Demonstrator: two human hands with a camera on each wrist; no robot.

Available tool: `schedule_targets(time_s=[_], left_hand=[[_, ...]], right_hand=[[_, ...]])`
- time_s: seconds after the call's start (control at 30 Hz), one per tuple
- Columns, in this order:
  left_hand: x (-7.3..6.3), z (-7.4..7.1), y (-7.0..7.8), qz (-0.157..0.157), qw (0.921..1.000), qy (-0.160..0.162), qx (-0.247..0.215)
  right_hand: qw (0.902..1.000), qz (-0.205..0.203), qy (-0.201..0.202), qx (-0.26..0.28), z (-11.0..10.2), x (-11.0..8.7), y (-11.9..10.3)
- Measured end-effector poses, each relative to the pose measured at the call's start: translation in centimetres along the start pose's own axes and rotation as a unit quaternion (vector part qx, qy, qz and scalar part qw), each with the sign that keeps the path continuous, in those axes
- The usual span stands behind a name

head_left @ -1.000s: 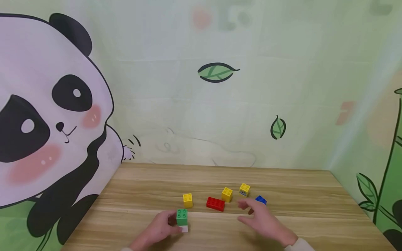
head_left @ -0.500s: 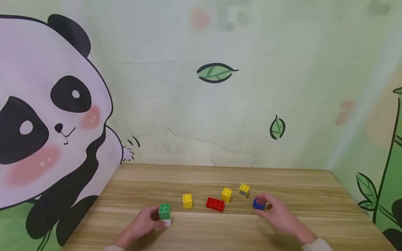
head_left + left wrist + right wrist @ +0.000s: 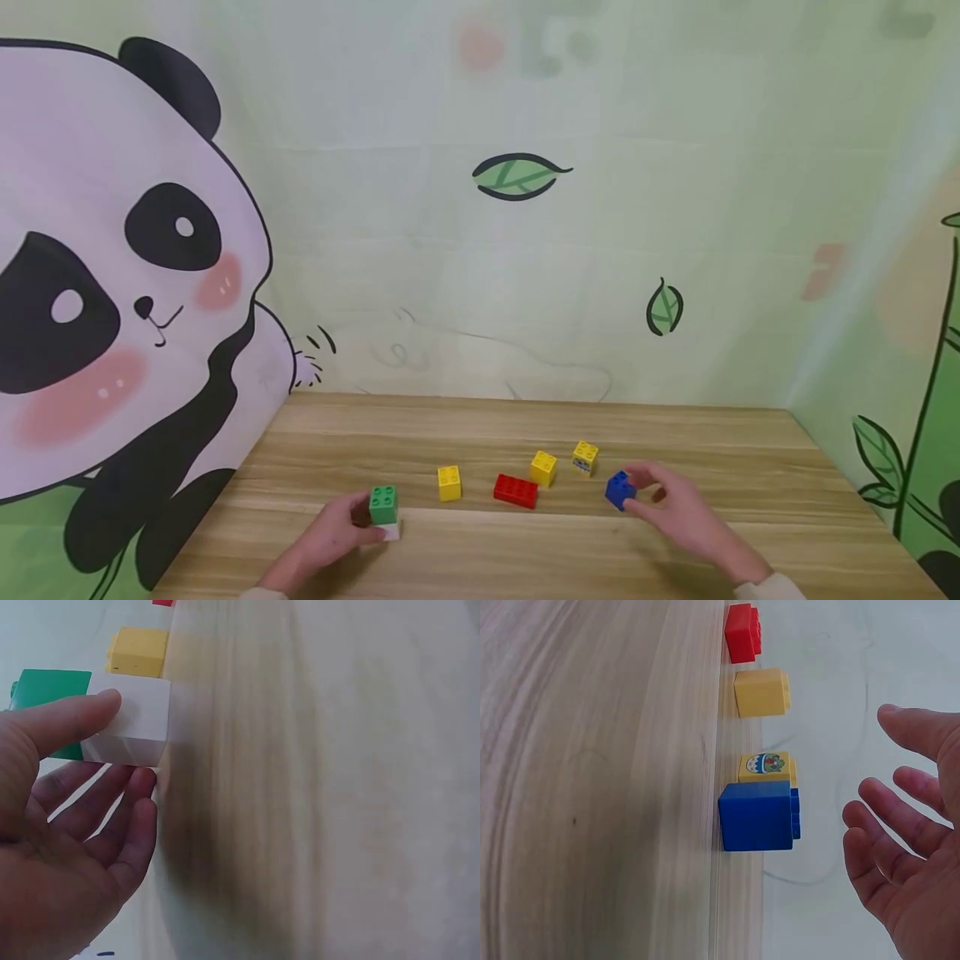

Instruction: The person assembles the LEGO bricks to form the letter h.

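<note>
My left hand (image 3: 330, 532) pinches a smooth white plastic block (image 3: 142, 716), square green plastic brick (image 3: 383, 505) stacked on it. My right hand (image 3: 678, 512) is loose, fingers apart, just beside the studded blue plastic brick (image 3: 620, 491) on the wood-grain tabletop (image 3: 510, 554), right of the rectangular red plastic brick (image 3: 515, 491).

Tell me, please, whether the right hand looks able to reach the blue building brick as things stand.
Probably yes: the right hand is close beside the blue building brick, and nothing visible blocks the way.
</note>
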State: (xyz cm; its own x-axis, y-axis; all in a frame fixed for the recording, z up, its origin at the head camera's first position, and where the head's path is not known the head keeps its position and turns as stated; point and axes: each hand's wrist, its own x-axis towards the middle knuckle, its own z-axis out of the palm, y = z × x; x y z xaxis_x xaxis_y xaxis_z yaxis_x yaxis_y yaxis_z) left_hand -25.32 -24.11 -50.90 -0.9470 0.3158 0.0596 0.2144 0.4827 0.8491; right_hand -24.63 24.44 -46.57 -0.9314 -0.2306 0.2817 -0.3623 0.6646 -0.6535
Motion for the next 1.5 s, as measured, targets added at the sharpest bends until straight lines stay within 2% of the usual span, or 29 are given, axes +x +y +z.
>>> schedule_targets(time_s=[0.2, 0.3, 0.5, 0.6, 0.8, 0.9, 1.03, 1.27, 1.5], left_hand=[[0.2, -0.1, 1.7, -0.038, 0.9984, 0.036, 0.021], [0.6, -0.1, 2.9, -0.043, 0.9971, 0.051, 0.036], [1.6, -0.2, 5.1, -0.025, 0.9951, 0.046, 0.084], [2.0, 0.0, 6.3, -0.005, 0.9934, 0.038, 0.108], [3.1, 1.0, 8.1, 0.044, 0.9887, 0.025, 0.141], [3.8, 1.8, 8.9, 0.054, 0.9871, 0.014, 0.150], [4.9, 3.0, 9.3, 0.050, 0.9853, 0.003, 0.163], [6.0, 4.9, 9.4, 0.066, 0.9821, -0.012, 0.176], [6.7, 6.1, 8.5, 0.046, 0.9812, -0.008, 0.187]], right_hand=[[0.9997, -0.008, 0.000, -0.022, -0.1, 0.1, 0.5], [0.9993, -0.016, 0.000, -0.034, -0.1, 0.2, 0.7], [0.9975, -0.007, 0.001, -0.071, 0.0, 0.6, 1.5], [0.9963, -0.008, 0.005, -0.085, 0.1, 0.7, 2.0], [0.9950, -0.021, 0.011, -0.097, 0.3, 0.8, 2.8], [0.9953, -0.017, 0.007, -0.095, 0.4, 1.0, 3.1], [0.9968, -0.003, -0.008, -0.080, 0.7, 1.2, 3.4], [0.9978, 0.018, -0.033, -0.055, 1.2, 1.5, 3.6], [0.9977, 0.028, -0.049, -0.038, 1.6, 1.9, 3.6]])
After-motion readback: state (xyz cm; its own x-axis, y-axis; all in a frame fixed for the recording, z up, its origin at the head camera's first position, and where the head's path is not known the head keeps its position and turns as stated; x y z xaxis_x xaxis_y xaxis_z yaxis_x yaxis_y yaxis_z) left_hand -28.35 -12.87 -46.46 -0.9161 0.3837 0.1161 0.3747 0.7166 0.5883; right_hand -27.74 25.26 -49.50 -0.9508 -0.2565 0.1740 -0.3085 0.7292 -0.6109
